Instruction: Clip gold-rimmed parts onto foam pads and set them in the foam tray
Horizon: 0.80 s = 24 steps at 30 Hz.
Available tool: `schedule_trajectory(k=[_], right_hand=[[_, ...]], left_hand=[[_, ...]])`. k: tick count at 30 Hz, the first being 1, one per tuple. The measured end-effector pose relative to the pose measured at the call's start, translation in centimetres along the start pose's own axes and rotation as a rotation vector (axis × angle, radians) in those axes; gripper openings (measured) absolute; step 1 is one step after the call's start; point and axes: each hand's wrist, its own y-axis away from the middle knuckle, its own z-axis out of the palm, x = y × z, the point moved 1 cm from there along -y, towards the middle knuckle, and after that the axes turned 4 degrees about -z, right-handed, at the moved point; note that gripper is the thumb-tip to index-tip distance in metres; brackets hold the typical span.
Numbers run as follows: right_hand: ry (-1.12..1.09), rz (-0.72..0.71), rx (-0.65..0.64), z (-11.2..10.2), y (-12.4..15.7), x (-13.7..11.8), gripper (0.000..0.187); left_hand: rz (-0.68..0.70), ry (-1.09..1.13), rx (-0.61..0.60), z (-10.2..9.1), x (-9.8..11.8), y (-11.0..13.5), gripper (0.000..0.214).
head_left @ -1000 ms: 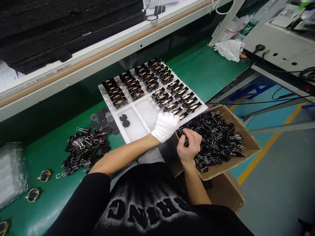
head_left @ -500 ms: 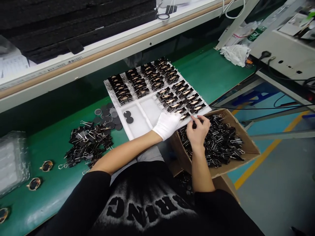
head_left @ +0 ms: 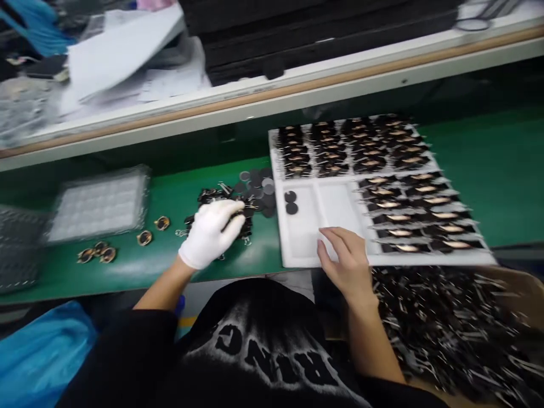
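My left hand (head_left: 211,233), in a white glove, lies on a heap of black binder clips (head_left: 221,212) on the green bench, fingers curled over the clips; the view is blurred and I cannot make out a grip. My bare right hand (head_left: 346,263) rests with fingers spread on the near edge of a white foam tray (head_left: 335,209). Rows of black clips with small brown pieces (head_left: 408,192) fill the tray's back and right. Two dark discs (head_left: 290,202) lie in its bare left compartment.
Grey and black discs (head_left: 257,184) lie beside the clip heap. A cardboard box of loose binder clips (head_left: 450,328) sits at the lower right. Small gold-rimmed parts (head_left: 123,243) and a clear plastic blister tray (head_left: 100,207) lie to the left. Blue plastic (head_left: 40,354) is at the lower left.
My head has turned left. My left hand went from the tray's right side to the clip heap on the bench. My right hand left the box and now rests on the tray's near edge.
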Motion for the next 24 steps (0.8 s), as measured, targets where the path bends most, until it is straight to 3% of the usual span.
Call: schedule_trajectory(k=[5,7,9,12,14,20,22,24], right_hand=[[0.07,-0.149,-0.294,4.7,-4.6,0.8,0.042],[0.125,-0.189,-0.382,6.4,-5.4,2.0,0.044],[0.117,-0.235,-0.43,7.9,-5.6,3.3,0.04],[0.016,-0.245,-0.403,8.9,-5.3,4.6,0.034],[-0.028,-0.197,-0.391,8.8,-5.2,4.9,0.035],[-0.089,-0.018,-0.421,6.4,-6.4,2.9,0.035],[-0.185,0.087,-0.379,5.5,-6.9,1.6,0.033],[-0.331,0.185,-0.33,5.0,-7.4,0.0,0.032]], left_hand=[[-0.462,-0.222,0.442,-3.7,-12.6,5.5,0.046],[-0.574,-0.287,0.423,-5.1,-16.2,8.2,0.05],[-0.633,-0.36,0.21,-5.9,-18.3,10.5,0.049],[-0.6,-0.475,-0.174,-6.0,-19.1,12.2,0.057],[-0.553,-0.516,-0.287,-5.5,-19.2,12.0,0.067],[-0.507,-0.475,-0.443,-4.4,-20.6,8.7,0.051],[-0.501,-0.475,-0.442,-4.7,-20.4,7.8,0.047],[-0.48,-0.487,-0.362,-5.3,-19.3,6.9,0.043]])
